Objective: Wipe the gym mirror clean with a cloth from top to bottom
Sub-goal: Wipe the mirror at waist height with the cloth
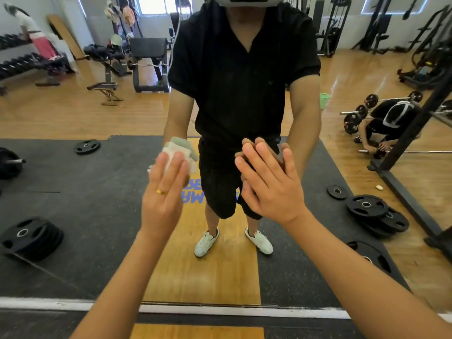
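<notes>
L hand (163,192) flat, pressing cloth (176,152) on mirror (73,113), R hand (271,184) flat, empty; bare palm may smear it, unheld cloth may slip.

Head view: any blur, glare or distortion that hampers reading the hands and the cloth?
Head view: left hand and right hand read sharp, cloth slightly soft; wide-lens bowing toward the edges; reflected window blown out, with sheen on the wooden floor; person at top left blurred.
</notes>
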`<action>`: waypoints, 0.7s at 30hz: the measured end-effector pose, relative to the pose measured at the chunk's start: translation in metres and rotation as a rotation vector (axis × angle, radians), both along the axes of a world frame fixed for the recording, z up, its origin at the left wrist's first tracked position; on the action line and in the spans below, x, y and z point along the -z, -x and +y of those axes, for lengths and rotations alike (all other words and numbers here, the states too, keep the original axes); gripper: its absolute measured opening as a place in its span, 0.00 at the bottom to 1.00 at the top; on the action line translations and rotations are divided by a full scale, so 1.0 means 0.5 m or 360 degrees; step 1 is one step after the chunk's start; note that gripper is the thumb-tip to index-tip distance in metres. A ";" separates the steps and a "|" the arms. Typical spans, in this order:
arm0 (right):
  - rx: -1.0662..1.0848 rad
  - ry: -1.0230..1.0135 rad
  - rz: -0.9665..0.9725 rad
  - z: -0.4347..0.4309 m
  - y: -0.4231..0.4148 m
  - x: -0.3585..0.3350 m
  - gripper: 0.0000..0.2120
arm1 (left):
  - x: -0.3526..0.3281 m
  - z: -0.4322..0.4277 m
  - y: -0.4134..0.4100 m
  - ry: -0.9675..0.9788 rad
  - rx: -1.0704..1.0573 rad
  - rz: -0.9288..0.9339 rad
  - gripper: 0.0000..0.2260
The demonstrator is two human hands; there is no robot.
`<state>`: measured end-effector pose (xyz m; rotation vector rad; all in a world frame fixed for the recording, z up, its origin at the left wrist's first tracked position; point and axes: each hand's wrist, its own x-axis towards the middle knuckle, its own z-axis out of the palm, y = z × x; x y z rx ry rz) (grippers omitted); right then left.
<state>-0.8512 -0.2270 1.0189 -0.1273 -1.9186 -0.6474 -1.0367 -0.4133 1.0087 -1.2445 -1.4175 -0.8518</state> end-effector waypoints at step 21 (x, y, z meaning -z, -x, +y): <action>0.0028 0.0000 -0.0090 -0.006 -0.009 -0.007 0.27 | 0.009 0.048 -0.090 -0.0360 -0.0193 -0.0637 0.19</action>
